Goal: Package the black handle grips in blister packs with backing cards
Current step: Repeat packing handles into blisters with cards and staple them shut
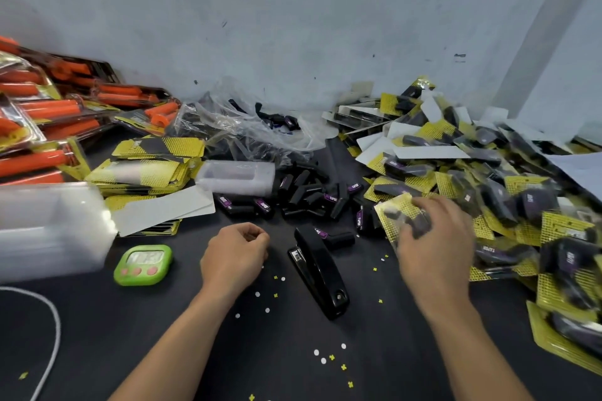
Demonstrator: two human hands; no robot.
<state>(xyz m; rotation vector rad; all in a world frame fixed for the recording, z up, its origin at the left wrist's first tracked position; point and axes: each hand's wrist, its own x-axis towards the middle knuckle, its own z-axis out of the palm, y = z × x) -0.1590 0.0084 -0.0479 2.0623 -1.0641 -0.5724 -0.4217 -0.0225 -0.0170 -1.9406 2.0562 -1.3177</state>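
In the head view the right hand [435, 238] has its fingers bent over a finished pack [399, 216] and holds it at the near edge of the pile of packs [508, 179], probably to lay it with the others; the blur hides the thumb. The left hand [234, 254] is loosely curled above the table [130, 335] and I see nothing in it, so it looks free for the next piece. Between the two hands lies the stapler [321, 273], kept near for closing a pack. Beyond it, to the left of the held pack, the loose black grips [303, 192] lie in a heap, not yet packed. Beyond the left hand are the clear shells [237, 177], empty, and further left the yellow cards [153, 166] in a stack. A plastic bag [250, 130] behind the heap holds some more dark pieces.
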